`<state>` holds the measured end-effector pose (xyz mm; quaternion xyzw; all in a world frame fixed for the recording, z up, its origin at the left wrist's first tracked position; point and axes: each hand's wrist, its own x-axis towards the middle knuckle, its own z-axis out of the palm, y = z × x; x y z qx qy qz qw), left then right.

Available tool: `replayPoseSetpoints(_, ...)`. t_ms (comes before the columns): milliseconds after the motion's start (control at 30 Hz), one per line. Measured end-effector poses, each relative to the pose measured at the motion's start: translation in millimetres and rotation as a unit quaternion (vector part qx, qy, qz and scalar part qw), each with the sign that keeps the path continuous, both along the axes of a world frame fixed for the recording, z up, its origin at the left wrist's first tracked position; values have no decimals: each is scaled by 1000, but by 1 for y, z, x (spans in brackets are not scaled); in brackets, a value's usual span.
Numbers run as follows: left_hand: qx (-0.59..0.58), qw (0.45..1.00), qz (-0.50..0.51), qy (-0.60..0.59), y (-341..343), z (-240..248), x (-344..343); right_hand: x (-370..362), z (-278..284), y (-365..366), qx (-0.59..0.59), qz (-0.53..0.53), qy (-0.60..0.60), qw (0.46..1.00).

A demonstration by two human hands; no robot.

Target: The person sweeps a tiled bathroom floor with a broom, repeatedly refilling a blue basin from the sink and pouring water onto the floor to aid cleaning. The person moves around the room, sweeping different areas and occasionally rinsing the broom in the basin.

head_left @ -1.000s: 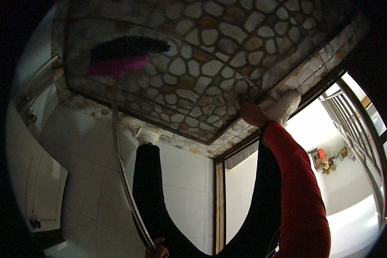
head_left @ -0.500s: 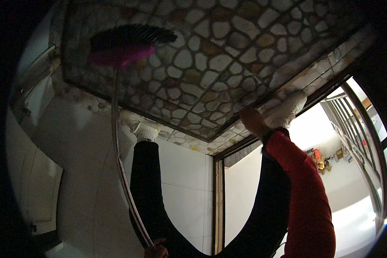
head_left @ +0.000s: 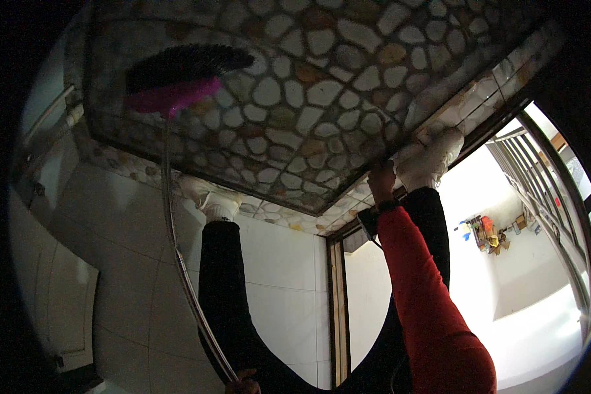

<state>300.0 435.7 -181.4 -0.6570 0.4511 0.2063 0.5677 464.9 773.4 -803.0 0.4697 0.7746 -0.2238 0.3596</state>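
Observation:
A broom with a magenta head [head_left: 177, 97], black bristles [head_left: 190, 64] and a long metal handle [head_left: 180, 266] slants across the left side. My left hand [head_left: 243, 382] is closed around the handle at the lower edge. The bristles lie over the pebble-patterned floor [head_left: 322, 95]. My right hand [head_left: 381, 182] reaches down to the floor's dark border, just left of my right shoe [head_left: 430, 159]. Its fingers are dim, and whether they hold anything is hidden. A dark band and a small dark device with a cord [head_left: 368, 223] are at that wrist.
My left shoe [head_left: 217, 200] stands on the pebble-patterned edging. White tiled wall [head_left: 282, 289] and a pale door [head_left: 65, 302] are at the left. A dark door frame [head_left: 336, 295] opens onto a bright area with metal railings [head_left: 535, 174] and a pile of small colourful items [head_left: 489, 233].
My right hand and red sleeve have shifted left, off the right ankle and down beside the shoe. The broom head has moved slightly left and nearer in view; my left hand keeps its grip.

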Motion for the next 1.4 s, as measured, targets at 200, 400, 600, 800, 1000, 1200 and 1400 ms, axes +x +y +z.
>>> replayPoseSetpoints(200, 120, 987, -103, 42, -26, 6, 14, -10, 2, 28, -145, -70, 43, 986)
replayPoseSetpoints(400, 111, 990, -80, 26, -16, 0, -1, -7, -3, 66, -369, -353, 37, 859)
replayPoseSetpoints(600, 105, 988, -107, 23, -13, 1, -3, -20, 17, 60, -309, -427, 46, 849)
replayPoseSetpoints(800, 121, 985, -119, 36, -33, 9, 17, -32, 19, 45, -218, -432, 76, 872)
replayPoseSetpoints(1000, 77, 996, -45, -10, -27, 4, 3, -34, 22, 44, -199, -481, 45, 853)
replayPoseSetpoints(1200, 65, 997, -34, 4, -8, -1, -16, -33, 34, 52, -208, -205, 118, 949)
replayPoseSetpoints(1400, 75, 994, -68, 26, -2, -8, -17, -14, 10, 48, -158, -191, 130, 960)
